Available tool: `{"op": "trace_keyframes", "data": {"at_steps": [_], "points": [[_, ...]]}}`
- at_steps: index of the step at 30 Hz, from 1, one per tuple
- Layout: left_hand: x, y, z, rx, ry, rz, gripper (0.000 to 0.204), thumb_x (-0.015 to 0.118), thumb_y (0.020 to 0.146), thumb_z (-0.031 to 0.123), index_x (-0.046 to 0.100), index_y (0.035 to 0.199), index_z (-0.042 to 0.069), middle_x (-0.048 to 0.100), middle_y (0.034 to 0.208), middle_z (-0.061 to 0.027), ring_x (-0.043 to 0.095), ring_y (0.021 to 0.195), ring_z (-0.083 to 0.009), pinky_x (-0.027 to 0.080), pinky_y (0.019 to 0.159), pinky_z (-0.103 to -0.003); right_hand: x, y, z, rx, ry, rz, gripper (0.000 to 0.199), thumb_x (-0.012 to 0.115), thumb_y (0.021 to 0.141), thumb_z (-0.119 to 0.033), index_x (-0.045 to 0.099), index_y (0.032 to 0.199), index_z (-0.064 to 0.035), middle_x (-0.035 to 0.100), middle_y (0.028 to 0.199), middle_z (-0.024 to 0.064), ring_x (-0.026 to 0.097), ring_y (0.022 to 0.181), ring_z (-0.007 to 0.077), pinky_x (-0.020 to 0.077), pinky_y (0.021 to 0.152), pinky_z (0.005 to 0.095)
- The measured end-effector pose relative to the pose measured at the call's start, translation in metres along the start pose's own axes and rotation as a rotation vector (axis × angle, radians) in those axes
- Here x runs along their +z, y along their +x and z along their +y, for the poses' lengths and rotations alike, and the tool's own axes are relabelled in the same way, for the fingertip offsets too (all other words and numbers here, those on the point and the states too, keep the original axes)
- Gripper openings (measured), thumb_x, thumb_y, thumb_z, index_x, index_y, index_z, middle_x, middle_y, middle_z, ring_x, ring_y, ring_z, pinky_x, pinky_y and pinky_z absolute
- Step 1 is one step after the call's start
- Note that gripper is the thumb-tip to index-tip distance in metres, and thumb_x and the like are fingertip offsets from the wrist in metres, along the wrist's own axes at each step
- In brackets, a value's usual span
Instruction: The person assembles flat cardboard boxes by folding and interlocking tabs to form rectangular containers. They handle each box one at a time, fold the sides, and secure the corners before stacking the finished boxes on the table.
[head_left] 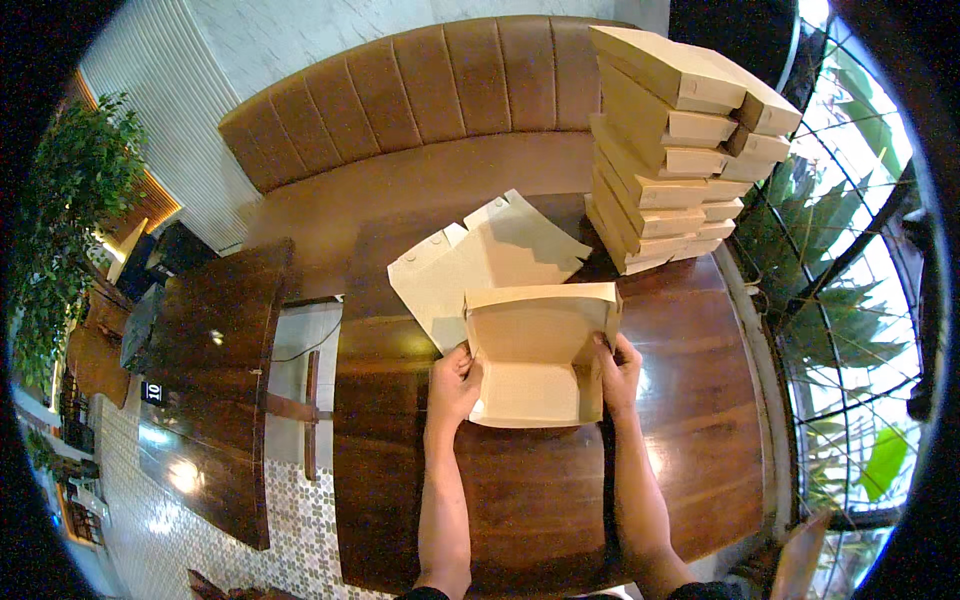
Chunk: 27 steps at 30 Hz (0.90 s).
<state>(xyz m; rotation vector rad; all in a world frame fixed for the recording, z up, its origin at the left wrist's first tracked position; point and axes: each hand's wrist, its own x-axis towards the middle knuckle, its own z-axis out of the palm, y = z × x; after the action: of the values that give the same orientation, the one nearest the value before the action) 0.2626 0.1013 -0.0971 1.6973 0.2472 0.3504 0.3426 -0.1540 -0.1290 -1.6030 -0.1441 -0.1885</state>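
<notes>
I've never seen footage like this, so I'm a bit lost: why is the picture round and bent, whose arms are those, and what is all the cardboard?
There is no machine here. A person wears a wide-angle camera on the head, looking down, which bends straight edges. The two bare arms from the bottom are that person's own. The left hand and right hand grip the sides of a half-folded brown cardboard box on a dark wooden table. Behind it lie flat unfolded box blanks, and further right a tall stack of finished boxes. A brown padded bench runs behind the table.
</notes>
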Motion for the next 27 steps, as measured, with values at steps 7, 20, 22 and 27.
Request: {"op": "trace_keyframes", "data": {"at_steps": [7,20,22,27], "points": [[-0.014,-0.005,0.028,0.025,0.343,0.141,0.024,0.063,0.107,0.019,0.066,0.099,-0.004,0.07,0.082,-0.0036,0.059,0.072,-0.0071,0.049,0.063,-0.03,0.001,-0.005,-0.045,-0.012,-0.068,-0.164,0.021,0.073,0.097,-0.01,0.07,0.115,-0.0008,0.073,0.098,0.0029,0.064,0.093,0.0105,0.0524,0.085,0.0294],[-0.035,-0.032,0.114,0.316,-0.549,-0.037,0.118,0.048,0.089,0.088,0.019,0.167,0.006,0.023,0.172,-0.0225,0.03,0.157,-0.0373,0.028,0.126,-0.053,-0.01,-0.009,-0.125,0.101,0.121,-0.042,0.022,0.061,0.099,-0.011,0.063,0.12,-0.0034,0.065,0.093,0.0001,0.059,0.081,0.008,0.0482,0.07,0.0251],[-0.025,-0.036,0.13,0.426,-0.36,0.175,0.123,0.056,0.085,0.087,0.015,0.168,0.006,0.021,0.173,-0.0229,0.026,0.158,-0.0389,0.025,0.126,-0.057,-0.006,-0.014,-0.125,0.008,0.156,0.021,0.04,0.061,0.098,-0.011,0.052,0.136,-0.0038,0.062,0.111,0.0056,0.059,0.092,0.0124,0.0502,0.076,0.0269],[0.003,-0.057,0.144,0.679,0.116,0.14,0.149,0.087,0.06,0.078,0.01,0.168,0.009,0.011,0.173,-0.0261,0.015,0.16,-0.0448,0.021,0.126,-0.06,0.005,-0.024,-0.136,0.149,0.226,0.024,0.052,0.057,0.101,-0.012,0.037,0.148,-0.0074,0.053,0.129,0.0114,0.06,0.106,0.0199,0.0563,0.08,0.0317]]}}
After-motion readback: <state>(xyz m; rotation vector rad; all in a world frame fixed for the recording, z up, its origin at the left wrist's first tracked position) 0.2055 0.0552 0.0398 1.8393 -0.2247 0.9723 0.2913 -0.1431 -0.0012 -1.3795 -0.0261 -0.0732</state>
